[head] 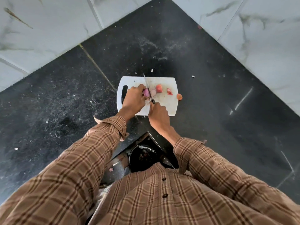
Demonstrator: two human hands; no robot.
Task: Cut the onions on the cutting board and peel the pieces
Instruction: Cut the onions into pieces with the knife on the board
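I am steadying the onion [146, 92] at the cutting board's [164, 108] left centre, my left hand [134, 99] fingers curled on it; my right hand [158, 115] is gripping the knife [148, 88], whose blade is running near-to-far, touching the onion's right side; cut pieces [159, 88] are lying farther right.

Left hand [134, 99] curled, fingers gripping downward; right hand [158, 116] fisted, clamped; both forearms reaching forward.
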